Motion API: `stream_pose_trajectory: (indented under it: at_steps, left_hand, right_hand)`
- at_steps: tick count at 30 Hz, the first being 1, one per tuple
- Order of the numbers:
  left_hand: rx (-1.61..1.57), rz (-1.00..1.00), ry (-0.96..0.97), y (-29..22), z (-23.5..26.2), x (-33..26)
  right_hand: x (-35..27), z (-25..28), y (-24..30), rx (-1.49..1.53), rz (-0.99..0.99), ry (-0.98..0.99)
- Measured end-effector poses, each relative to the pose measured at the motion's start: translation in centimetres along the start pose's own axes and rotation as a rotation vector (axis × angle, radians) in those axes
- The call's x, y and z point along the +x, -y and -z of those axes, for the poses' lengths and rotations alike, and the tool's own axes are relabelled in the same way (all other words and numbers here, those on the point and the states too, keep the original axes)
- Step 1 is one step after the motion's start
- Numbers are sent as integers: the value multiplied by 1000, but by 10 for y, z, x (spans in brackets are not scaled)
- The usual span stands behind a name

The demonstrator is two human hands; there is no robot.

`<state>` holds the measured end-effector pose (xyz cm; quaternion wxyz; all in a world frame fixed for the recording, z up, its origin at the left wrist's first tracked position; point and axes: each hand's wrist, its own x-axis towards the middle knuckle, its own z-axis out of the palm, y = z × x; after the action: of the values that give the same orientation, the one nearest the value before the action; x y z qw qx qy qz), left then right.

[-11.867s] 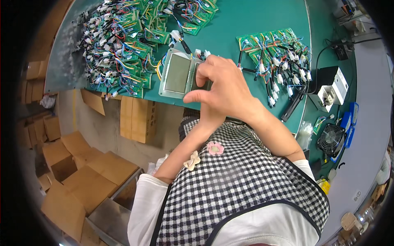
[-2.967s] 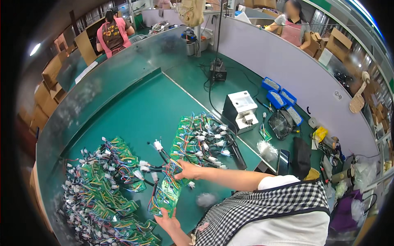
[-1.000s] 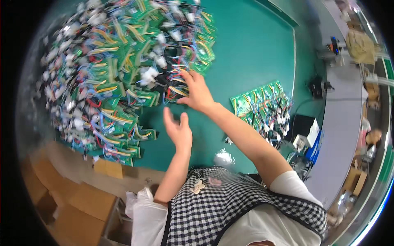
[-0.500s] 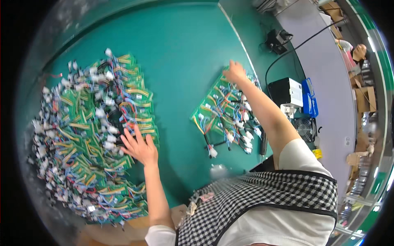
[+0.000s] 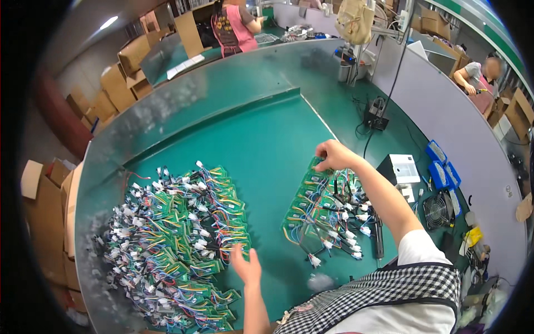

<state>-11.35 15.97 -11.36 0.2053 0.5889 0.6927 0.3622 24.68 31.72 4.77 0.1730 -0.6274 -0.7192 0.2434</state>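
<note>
Circuit boards in two heaps, one hand on each

Circuit boards with coloured wire leads lie in two groups on the green table (image 5: pixel 261 150). The small stack (image 5: pixel 328 214) sits to the right of centre; the right hand (image 5: pixel 332 156) rests on its far end, fingers curled down onto the top board, though whether it grips it cannot be told. The large pile (image 5: pixel 172 239) spreads over the left of the table, and the left hand (image 5: pixel 246 266) hangs open, fingers spread, at its near right edge, holding nothing. Bare green mat lies between the two heaps. Right of the small stack stand a white box (image 5: pixel 405 168), blue trays (image 5: pixel 442 167) and a small black fan (image 5: pixel 439 210). Cardboard boxes (image 5: pixel 44 189) line the left side. Other people work at tables beyond.
</note>
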Motion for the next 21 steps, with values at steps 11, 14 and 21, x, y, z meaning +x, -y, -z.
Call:
stream_pose_trajectory:
  at_steps: [11,14,21]
  left_hand:
    - [-1647,141,1433,-166,25,-41]
    - [-1810,63,1133,-146,24,-58]
    - [-1822,201,1127,-170,41,-82]
  right_hand:
    - [-199,57,139,-18,956,-637]
    - [-239,40,130,54,1123,-624]
    - [-308,27,88,120,1005,-852]
